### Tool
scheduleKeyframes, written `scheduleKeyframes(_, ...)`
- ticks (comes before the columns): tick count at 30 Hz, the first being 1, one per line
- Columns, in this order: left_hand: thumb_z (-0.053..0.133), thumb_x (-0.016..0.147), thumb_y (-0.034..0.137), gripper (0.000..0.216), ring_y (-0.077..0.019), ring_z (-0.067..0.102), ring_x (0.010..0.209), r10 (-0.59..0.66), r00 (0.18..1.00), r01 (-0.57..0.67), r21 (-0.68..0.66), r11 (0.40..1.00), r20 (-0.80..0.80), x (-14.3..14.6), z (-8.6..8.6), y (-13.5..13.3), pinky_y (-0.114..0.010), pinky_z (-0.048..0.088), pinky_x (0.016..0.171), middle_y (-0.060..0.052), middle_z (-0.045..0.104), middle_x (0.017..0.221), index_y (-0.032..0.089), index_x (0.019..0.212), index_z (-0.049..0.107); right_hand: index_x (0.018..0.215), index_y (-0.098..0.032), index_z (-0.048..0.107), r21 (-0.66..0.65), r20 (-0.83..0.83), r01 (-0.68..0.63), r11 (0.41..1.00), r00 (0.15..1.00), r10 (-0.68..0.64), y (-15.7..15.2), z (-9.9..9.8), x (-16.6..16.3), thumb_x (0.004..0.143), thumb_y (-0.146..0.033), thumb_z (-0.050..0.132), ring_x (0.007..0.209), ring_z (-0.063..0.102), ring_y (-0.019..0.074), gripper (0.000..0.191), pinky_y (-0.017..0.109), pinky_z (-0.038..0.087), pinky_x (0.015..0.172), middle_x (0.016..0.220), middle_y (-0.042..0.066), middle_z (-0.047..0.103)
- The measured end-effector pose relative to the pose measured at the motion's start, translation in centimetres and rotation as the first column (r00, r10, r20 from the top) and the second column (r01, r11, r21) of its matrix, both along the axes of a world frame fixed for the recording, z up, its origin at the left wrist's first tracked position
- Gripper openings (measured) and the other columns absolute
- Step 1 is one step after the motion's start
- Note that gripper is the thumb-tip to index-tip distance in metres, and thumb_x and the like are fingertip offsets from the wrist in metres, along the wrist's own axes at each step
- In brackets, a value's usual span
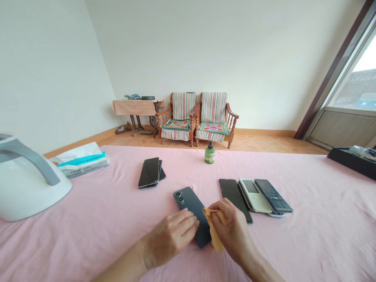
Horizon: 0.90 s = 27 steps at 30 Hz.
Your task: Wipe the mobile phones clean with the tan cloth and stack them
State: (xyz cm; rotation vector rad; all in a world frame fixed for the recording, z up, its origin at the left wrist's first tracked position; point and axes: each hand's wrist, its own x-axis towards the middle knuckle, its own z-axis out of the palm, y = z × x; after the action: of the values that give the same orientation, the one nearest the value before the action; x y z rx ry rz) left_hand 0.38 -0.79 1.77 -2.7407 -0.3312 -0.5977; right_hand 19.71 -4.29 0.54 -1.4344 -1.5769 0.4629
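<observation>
A dark blue-grey smartphone lies on the pink cloth with its back and round camera lenses facing up. Across its lower left side rests my left hand, fingers close together, holding it in place. My right hand pinches a yellow cloth at the phone's right edge. Part of the phone's lower half is hidden by my left fingers. Just beyond my right hand lie a black smartphone, a white keypad phone and a dark keypad phone, side by side.
The pink cloth covers the surface. Stacked phones lie back left, and a green pump bottle stands behind. At left are a white kettle and a tissue pack; a black box sits far right. Chairs stand beyond.
</observation>
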Motion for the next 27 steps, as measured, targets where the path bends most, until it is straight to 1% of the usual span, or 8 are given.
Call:
scheduleKeyframes(6, 0.039, 0.094, 0.006, 0.026, -0.0211, 0.061, 0.111, -0.169, 0.985, 0.165, -0.081, 0.983, -0.038, -1.4, 0.7, 0.6, -0.035, 0.05, 0.098, -0.014, 0.071, 0.105, 0.008, 0.107, 0.06, 0.071, -0.018, 0.063, -0.006, 0.002, 0.064, 0.998, 0.998, -0.064, 0.9, -0.7, 1.2, 0.079, -0.013, 0.05, 0.065, 0.057, 0.0146, 0.016, 0.024, 0.04, 0.062, 0.07, 0.0, 0.057)
scheduleKeyframes(12, 0.041, 0.094, 0.006, 0.024, -0.0213, 0.057, 0.116, -0.146, 0.988, 0.14, -0.119, 0.983, -0.041, -2.3, 0.7, 2.0, -0.041, 0.048, 0.1, -0.015, 0.067, 0.114, 0.013, 0.108, 0.059, 0.072, -0.018, 0.063, -0.003, -0.004, 0.049, 0.999, 0.999, -0.049, 0.8, -0.9, 0.8, 0.08, -0.015, 0.049, 0.065, 0.057, 0.0142, 0.017, 0.024, 0.04, 0.061, 0.072, 0.0, 0.056)
scheduleKeyframes(15, 0.041, 0.093, 0.006, 0.027, -0.0211, 0.055, 0.118, -0.036, 0.999, 0.03, -0.161, 0.987, -0.037, -3.0, -0.2, 2.8, -0.043, 0.046, 0.101, -0.013, 0.064, 0.12, 0.016, 0.112, 0.057, 0.072, -0.019, 0.063, -0.021, 0.004, 0.047, 0.999, 0.999, -0.047, 0.7, -1.0, 0.7, 0.081, -0.015, 0.049, 0.064, 0.057, 0.0139, 0.017, 0.023, 0.039, 0.059, 0.072, 0.0, 0.056)
scheduleKeyframes(18, 0.04, 0.092, 0.005, 0.034, -0.0217, 0.054, 0.118, 0.172, 0.984, -0.156, -0.277, 0.948, 0.035, -3.3, -1.2, 3.0, -0.044, 0.047, 0.1, -0.011, 0.06, 0.125, 0.02, 0.118, 0.055, 0.07, -0.019, 0.063, -0.026, 0.021, 0.051, 0.998, 0.998, -0.051, 0.7, -1.1, 0.7, 0.081, -0.015, 0.05, 0.063, 0.057, 0.0134, 0.017, 0.023, 0.039, 0.059, 0.072, 0.0, 0.056)
scheduleKeyframes(20, 0.038, 0.091, 0.004, 0.038, -0.0205, 0.058, 0.111, 0.359, 0.925, -0.281, -0.412, 0.867, 0.123, -3.1, -1.7, 2.6, -0.042, 0.05, 0.096, -0.008, 0.062, 0.119, 0.022, 0.122, 0.052, 0.07, -0.019, 0.063, -0.019, 0.026, 0.054, 0.998, 0.998, -0.053, 0.7, -1.2, 0.6, 0.081, -0.015, 0.05, 0.063, 0.057, 0.0133, 0.017, 0.022, 0.039, 0.058, 0.072, 0.0, 0.056)
scheduleKeyframes(22, 0.045, 0.089, 0.012, 0.04, -0.0206, 0.061, 0.1, 0.519, 0.832, -0.347, -0.548, 0.761, 0.194, -2.6, -2.1, 1.8, -0.039, 0.052, 0.088, -0.007, 0.064, 0.108, 0.023, 0.127, 0.046, 0.072, -0.019, 0.063, -0.002, 0.036, 0.052, 0.999, 0.998, -0.051, 0.8, -1.4, 0.7, 0.081, -0.014, 0.05, 0.063, 0.056, 0.013, 0.017, 0.022, 0.039, 0.057, 0.073, 0.0, 0.056)
scheduleKeyframes(24, 0.061, 0.082, 0.023, 0.059, -0.024, 0.06, 0.097, 0.598, 0.775, -0.364, -0.628, 0.688, 0.206, -1.8, -2.2, 0.8, -0.042, 0.051, 0.086, -0.008, 0.063, 0.107, 0.024, 0.136, 0.036, 0.073, -0.019, 0.063, 0.032, 0.048, 0.043, 0.999, 0.998, -0.045, 0.9, -1.6, 0.7, 0.082, -0.013, 0.049, 0.063, 0.056, 0.0128, 0.017, 0.022, 0.039, 0.058, 0.073, 0.001, 0.056)
scheduleKeyframes(27, 0.074, 0.068, 0.027, 0.09, -0.0285, 0.055, 0.103, 0.622, 0.766, -0.38, -0.669, 0.639, 0.159, -0.8, -2.1, -0.5, -0.046, 0.045, 0.09, -0.009, 0.058, 0.116, 0.027, 0.142, 0.024, 0.077, -0.019, 0.062, 0.087, 0.082, -0.023, 0.996, 0.997, 0.016, 1.0, -1.6, 0.4, 0.083, -0.01, 0.047, 0.066, 0.058, 0.0129, 0.019, 0.021, 0.042, 0.061, 0.076, 0.002, 0.058)
